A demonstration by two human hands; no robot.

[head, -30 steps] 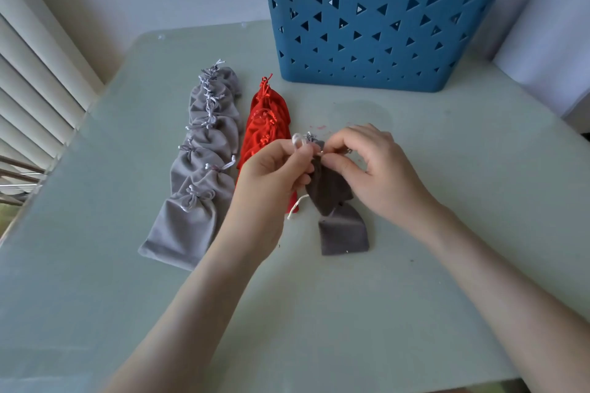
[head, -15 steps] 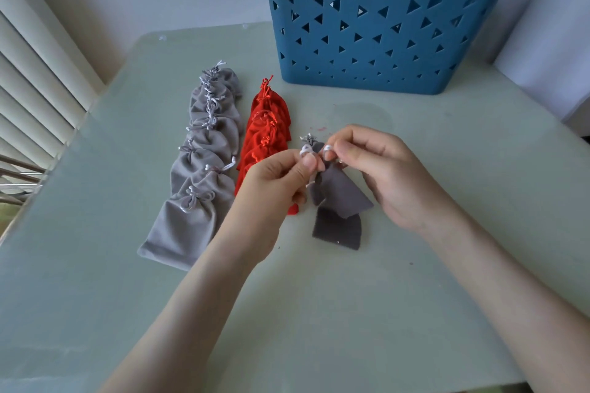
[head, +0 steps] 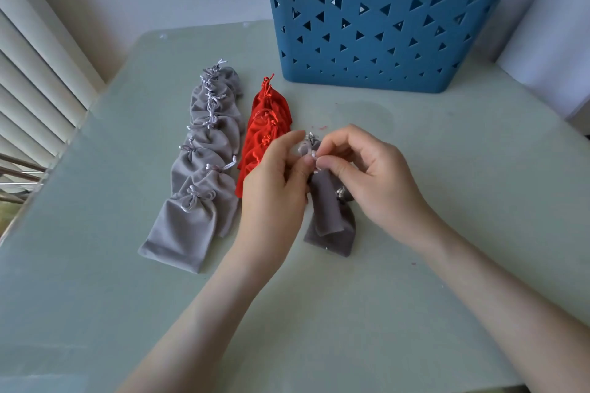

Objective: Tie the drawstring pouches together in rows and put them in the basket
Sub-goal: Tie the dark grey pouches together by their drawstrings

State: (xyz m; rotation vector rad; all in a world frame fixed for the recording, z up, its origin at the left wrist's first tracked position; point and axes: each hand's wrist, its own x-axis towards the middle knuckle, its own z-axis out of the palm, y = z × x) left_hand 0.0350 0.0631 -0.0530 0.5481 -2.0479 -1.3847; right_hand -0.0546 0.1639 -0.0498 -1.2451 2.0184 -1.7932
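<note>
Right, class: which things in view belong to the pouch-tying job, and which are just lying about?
Job: dark grey pouches; string, pinched by left hand and right hand; light grey row; red row; basket.
Lying about: blinds; table.

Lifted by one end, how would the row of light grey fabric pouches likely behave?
The row of light grey fabric pouches would probably droop like a floppy chain: the cloth is creased. Likely light: the nearest pouch lies flat.

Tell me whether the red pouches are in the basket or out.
Out. The red pouches lie in a row on the table, in front of the blue basket, beside the light grey row.
</note>
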